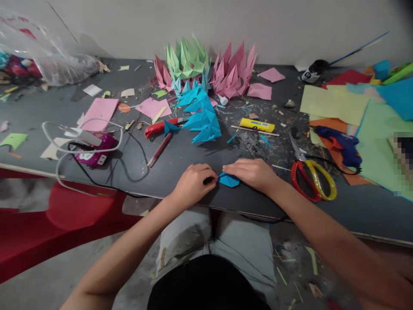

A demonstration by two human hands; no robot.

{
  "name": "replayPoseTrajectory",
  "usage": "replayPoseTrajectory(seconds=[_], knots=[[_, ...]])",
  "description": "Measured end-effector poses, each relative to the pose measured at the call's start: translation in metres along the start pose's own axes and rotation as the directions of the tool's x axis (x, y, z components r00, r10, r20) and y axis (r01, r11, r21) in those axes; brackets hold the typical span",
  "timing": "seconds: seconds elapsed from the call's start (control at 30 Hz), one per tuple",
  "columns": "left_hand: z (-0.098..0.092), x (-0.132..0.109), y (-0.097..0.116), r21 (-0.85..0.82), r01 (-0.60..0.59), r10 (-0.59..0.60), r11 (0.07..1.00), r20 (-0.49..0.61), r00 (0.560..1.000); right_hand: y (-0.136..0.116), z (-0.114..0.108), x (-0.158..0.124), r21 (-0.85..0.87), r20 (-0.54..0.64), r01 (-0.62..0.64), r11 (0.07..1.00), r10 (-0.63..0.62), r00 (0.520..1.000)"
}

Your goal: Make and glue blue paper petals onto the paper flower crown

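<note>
A small piece of blue folded paper [229, 180] lies near the table's front edge between my hands. My left hand [196, 183] pinches its left tip between thumb and fingers. From the right, my right hand [251, 172] holds the paper's upper edge, its fingers together and reaching over it; the thumb is hidden. Beyond the hands stands a curved row of joined blue origami pieces [203, 114]. One loose dark blue folded piece [171, 127] lies beside it, close to a red-handled cutter [159, 127] and a reddish stick [160, 150].
Green [187, 56] and pink origami rings [234, 73] stand at the back. Scissors [303, 172], a glue gun [342, 144] and coloured sheets [383, 137] lie right, a yellow tube [257, 125] mid-table. Left are a purple power strip [97, 150] with cables and a red chair [77, 211].
</note>
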State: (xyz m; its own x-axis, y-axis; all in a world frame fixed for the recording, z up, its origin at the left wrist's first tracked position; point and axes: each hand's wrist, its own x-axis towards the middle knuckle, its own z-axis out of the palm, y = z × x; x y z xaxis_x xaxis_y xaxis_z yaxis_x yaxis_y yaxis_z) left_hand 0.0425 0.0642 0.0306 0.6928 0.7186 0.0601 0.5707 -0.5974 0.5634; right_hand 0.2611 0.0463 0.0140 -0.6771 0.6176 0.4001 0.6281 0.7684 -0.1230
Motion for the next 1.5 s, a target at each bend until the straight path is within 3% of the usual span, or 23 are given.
replayPoseTrajectory(seconds=[0.33, 0.67, 0.77, 0.97, 1.13, 1.5], knots=[[-0.003, 0.002, -0.004, 0.101, -0.078, 0.072, 0.992, 0.062, 0.995, 0.002, -0.006, 0.0, -0.112, 0.068, 0.088, 0.99, -0.08, 0.994], [-0.007, -0.007, -0.012, 0.233, -0.304, 0.299, 0.924, 0.057, 0.952, 0.004, -0.004, -0.003, -0.088, 0.11, 0.077, 0.993, -0.067, 0.992], [-0.006, -0.01, -0.009, 0.193, -0.255, 0.259, 0.947, 0.005, 0.966, 0.003, -0.003, -0.003, -0.097, 0.106, 0.077, 0.992, -0.066, 0.992], [0.005, -0.006, 0.0, 0.177, -0.03, 0.05, 0.984, -0.108, 0.993, 0.001, -0.004, -0.002, -0.104, 0.075, 0.077, 0.992, -0.069, 0.995], [0.008, -0.006, 0.002, 0.269, -0.067, 0.1, 0.961, -0.111, 0.989, 0.002, -0.003, -0.002, -0.098, 0.063, 0.071, 0.993, -0.065, 0.996], [0.006, -0.007, 0.013, 0.446, -0.138, 0.158, 0.885, -0.01, 0.987, 0.002, -0.001, -0.003, -0.08, 0.093, 0.049, 0.996, -0.042, 0.995]])
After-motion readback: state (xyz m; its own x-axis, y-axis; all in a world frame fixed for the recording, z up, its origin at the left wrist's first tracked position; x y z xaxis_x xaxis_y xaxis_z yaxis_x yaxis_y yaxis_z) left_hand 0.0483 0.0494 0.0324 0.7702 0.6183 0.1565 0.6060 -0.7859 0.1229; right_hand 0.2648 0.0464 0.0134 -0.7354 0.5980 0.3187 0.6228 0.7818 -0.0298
